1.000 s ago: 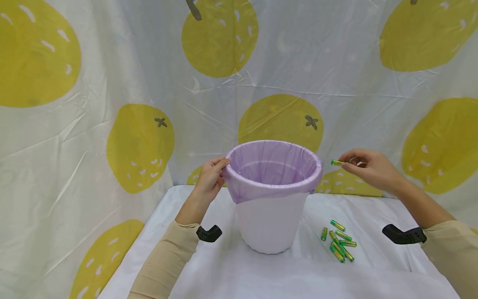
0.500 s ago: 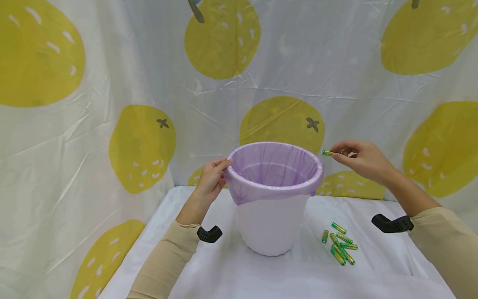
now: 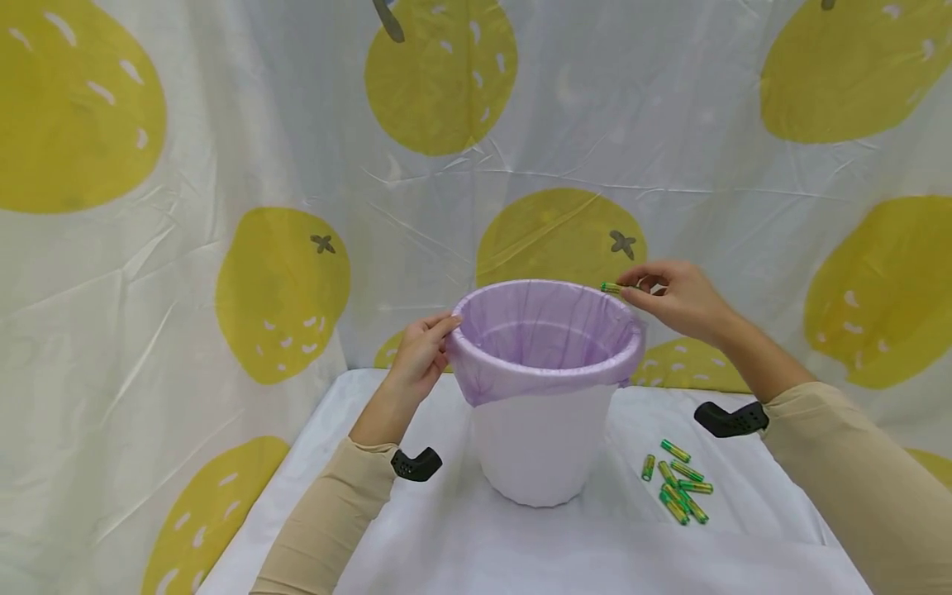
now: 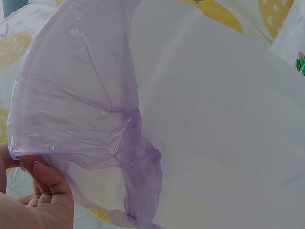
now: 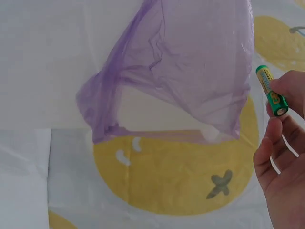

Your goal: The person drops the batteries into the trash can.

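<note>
A battery (image 3: 611,287), a small smooth cylinder wrapped in glossy green and yellow, is pinched between the thumb and fingertips of the right hand (image 3: 673,299). It lies roughly level, its free end poking out over the far right edge of the bin's rim. In the right wrist view the battery (image 5: 271,90) stands out from the fingers (image 5: 291,88), with the gathered purple liner (image 5: 190,67) just to its left.

The bin (image 3: 539,438) is a round white plastic bucket that narrows toward its base. A thin, translucent purple liner (image 3: 546,330) is stretched inside it and folded down over the rim in a wrinkled band. The mouth is wide and open.

The left hand (image 3: 420,355) grips the bin's left rim, fingers curled over the folded liner. The left wrist view shows the fingers (image 4: 47,186) clasping crinkled purple film against the smooth white wall.

On the table (image 3: 416,537), covered in a white cloth, a loose cluster of matching spare batteries (image 3: 678,483) lies to the right of the bin's base, near it but not touching. Bare cloth stretches in front of the bin and on both sides.

A creased sheet (image 3: 283,289) printed with large yellow fruit shapes hangs close behind the table, wrapping the back and sides.
</note>
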`<action>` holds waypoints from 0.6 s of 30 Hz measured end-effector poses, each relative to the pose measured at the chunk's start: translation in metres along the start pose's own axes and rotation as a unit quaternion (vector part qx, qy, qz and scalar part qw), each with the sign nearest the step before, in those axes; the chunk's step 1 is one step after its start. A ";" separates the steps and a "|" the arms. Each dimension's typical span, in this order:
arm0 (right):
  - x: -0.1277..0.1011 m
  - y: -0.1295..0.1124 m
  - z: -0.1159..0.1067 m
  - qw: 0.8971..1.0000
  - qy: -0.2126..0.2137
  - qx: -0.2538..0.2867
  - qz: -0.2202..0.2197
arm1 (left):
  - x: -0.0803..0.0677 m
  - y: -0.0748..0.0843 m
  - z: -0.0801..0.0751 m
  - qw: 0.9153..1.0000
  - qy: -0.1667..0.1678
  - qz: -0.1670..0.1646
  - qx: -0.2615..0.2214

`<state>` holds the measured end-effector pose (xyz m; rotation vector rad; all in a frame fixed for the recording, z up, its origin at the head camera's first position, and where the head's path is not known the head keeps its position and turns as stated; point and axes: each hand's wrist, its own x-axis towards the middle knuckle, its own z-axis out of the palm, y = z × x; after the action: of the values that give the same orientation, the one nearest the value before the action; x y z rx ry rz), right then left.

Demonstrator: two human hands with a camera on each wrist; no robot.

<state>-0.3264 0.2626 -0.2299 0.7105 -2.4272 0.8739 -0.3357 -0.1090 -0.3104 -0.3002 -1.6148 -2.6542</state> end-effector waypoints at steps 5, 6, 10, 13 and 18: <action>0.013 -0.009 0.009 1.000 -0.006 0.000 0.011 | -0.001 0.002 0.000 1.000 0.003 -0.004 0.004; 0.016 -0.010 0.010 1.000 -0.008 0.001 0.008 | -0.001 0.003 0.000 1.000 0.005 -0.005 0.004; 0.024 -0.012 0.017 1.000 -0.012 0.012 0.000 | 0.000 0.003 0.001 1.000 0.008 -0.005 0.003; 0.028 -0.014 0.020 1.000 -0.015 0.021 -0.006 | 0.000 0.002 0.000 1.000 0.005 -0.003 0.002; 0.032 -0.018 0.023 0.999 -0.027 0.026 -0.017 | -0.001 0.002 0.001 1.000 0.006 -0.005 -0.001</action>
<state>-0.3452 0.2255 -0.2194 0.8028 -2.4404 0.9183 -0.3340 -0.1091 -0.3088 -0.2766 -1.6154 -2.6591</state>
